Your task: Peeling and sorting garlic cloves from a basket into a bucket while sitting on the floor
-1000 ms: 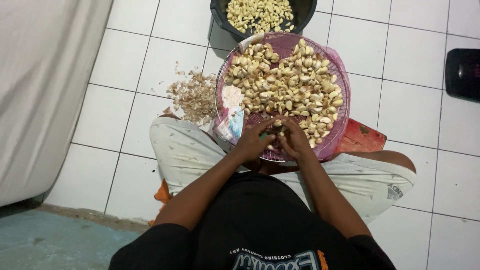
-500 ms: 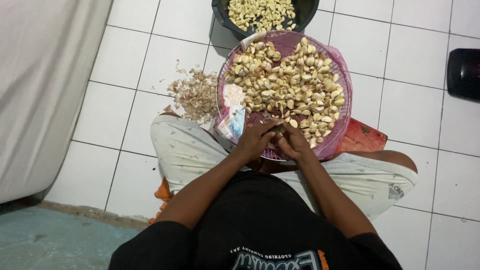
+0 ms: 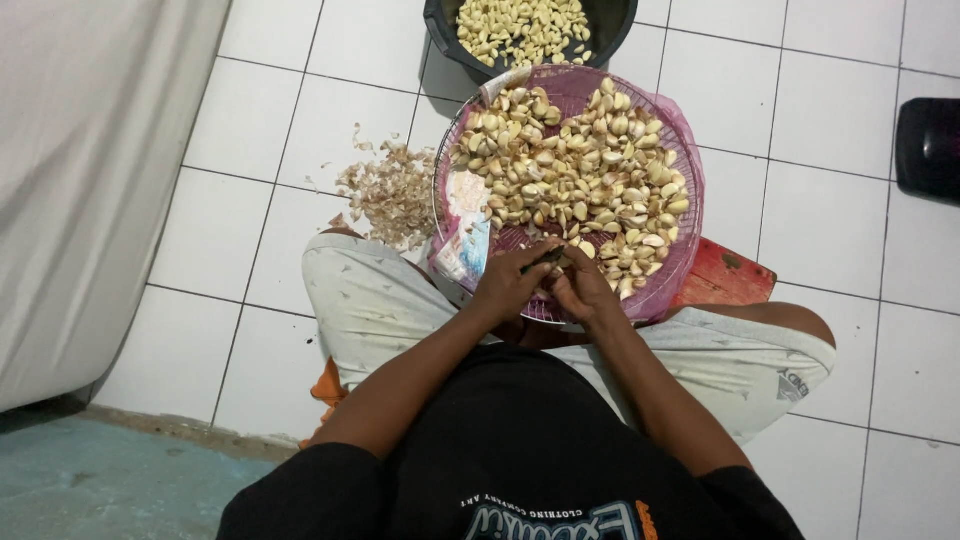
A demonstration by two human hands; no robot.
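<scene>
One pink basket [image 3: 680, 150] of many garlic cloves [image 3: 570, 175], one black tub [image 3: 440, 30]. Left hand [image 3: 510, 285] and right hand [image 3: 585, 290] meet, pinching a dark knife [image 3: 548, 260] between them; which hand grips it, can't tell.

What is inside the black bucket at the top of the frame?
The black bucket holds pale peeled garlic cloves. Its far rim is cut off by the frame, and whatever lies beneath the cloves is covered.

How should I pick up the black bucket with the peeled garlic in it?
Probably by the rim of the black bucket, one hand on each side, coming from above. It stands upright and open on the tiled floor, full of peeled garlic, so level lifting avoids spills. No handle shows.
</scene>
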